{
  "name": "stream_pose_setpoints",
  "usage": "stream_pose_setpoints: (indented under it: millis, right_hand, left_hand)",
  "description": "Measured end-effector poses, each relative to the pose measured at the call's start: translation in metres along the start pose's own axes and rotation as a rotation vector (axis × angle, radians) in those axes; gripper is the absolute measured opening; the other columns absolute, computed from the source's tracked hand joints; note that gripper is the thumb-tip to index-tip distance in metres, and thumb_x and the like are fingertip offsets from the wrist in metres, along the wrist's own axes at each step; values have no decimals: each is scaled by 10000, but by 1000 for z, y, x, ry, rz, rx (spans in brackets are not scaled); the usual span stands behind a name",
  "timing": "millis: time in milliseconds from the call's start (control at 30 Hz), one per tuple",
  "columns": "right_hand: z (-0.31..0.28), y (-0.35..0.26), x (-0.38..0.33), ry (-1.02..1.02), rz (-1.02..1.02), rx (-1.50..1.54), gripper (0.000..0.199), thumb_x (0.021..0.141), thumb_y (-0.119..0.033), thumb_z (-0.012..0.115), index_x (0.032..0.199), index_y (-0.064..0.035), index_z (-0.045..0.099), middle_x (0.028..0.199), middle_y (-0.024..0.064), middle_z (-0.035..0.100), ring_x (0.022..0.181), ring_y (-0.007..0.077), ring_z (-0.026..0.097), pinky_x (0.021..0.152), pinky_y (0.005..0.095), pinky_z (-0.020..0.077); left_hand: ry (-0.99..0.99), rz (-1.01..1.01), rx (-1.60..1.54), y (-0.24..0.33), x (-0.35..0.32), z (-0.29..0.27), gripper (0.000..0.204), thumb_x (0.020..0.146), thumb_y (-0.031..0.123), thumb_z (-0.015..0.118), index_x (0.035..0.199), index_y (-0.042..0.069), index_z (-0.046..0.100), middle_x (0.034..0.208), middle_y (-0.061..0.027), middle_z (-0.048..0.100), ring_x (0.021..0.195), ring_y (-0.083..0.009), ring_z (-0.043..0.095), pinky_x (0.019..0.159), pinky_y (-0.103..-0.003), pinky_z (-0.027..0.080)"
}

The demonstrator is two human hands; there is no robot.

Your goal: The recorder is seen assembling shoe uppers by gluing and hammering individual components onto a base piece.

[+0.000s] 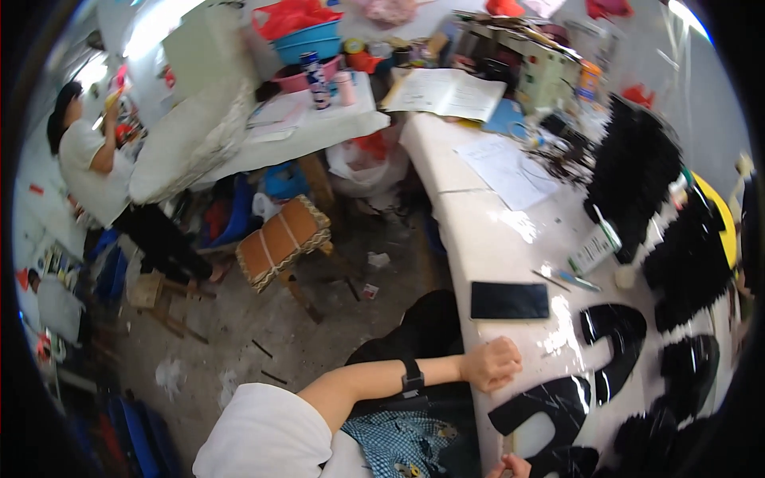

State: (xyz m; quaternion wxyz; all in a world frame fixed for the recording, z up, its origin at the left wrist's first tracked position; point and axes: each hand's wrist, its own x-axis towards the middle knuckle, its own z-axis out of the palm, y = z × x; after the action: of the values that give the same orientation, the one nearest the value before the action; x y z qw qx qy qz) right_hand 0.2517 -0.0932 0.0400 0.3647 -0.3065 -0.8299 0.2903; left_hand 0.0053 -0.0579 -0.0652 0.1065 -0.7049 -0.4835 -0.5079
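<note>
My left hand (492,364) is closed in a fist on the edge of the white table (470,231), with a dark watch (413,378) on its wrist. Nothing shows in its curled fingers. Only a few bent fingers of my right hand (511,467) come into view at the lower edge, beside a black piece (564,460); the rest is cut off. Close by lie glossy black curved pieces, like shoe uppers: one U-shaped piece (625,342) and another (550,402) nearer me. A dark phone (510,300) lies just beyond my left fist.
Stacks of black pieces (633,171) line the table's right side. A white-and-green bottle (594,248), a pen (579,280) and papers (510,167) lie farther back. Left are a cushioned stool (280,243) and a standing person (100,163). An open book (446,93) lies at the back.
</note>
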Motion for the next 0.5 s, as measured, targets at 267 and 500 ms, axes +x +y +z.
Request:
stream_pose_setpoints:
  millis: [267, 500]
  right_hand:
    - [45, -23, 55, -288, -96, -22, 111, 782, -10, 580, 890, 3, 600, 761, 163, 596, 643, 314, 581, 585, 348, 476]
    - [109, -71, 115, -640, -133, -261, 120, 790, -69, 600, 909, -53, 602, 770, 133, 599, 673, 306, 583, 614, 356, 475]
  left_hand:
    - [58, 62, -53, -1, -9, 10, 158, 712, 117, 578, 830, 31, 517, 872, -110, 480, 847, -297, 480, 775, -411, 394]
    - [4, -66, -449, -23, -27, -34, 133, 720, 111, 568, 828, 42, 532, 868, -107, 494, 848, -297, 497, 752, -403, 408]
